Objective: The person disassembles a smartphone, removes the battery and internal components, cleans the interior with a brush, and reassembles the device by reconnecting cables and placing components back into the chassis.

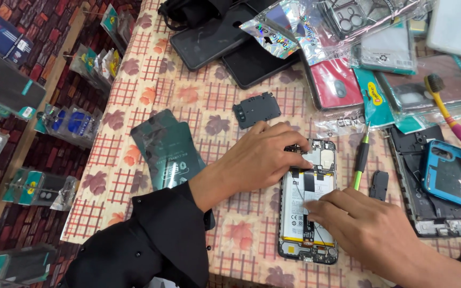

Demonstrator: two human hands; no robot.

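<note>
Two hands on opened phone (309, 205), battery exposed; left hand (262, 160), right hand (361, 226) fingers pressing flat.

Phone repair shop, packaged phone cases (342, 32), opened phone (309, 213), hanging accessory packs (70, 122)

Clear plastic packets (348, 21) with silvery, teal and red inserts pile at the desk's far right corner. Dark green film sheets (169, 152) lie near its left edge. White label (316, 186) on the opened phone's battery. Teal-carded packets (41, 188) hang beyond the left edge.
</note>
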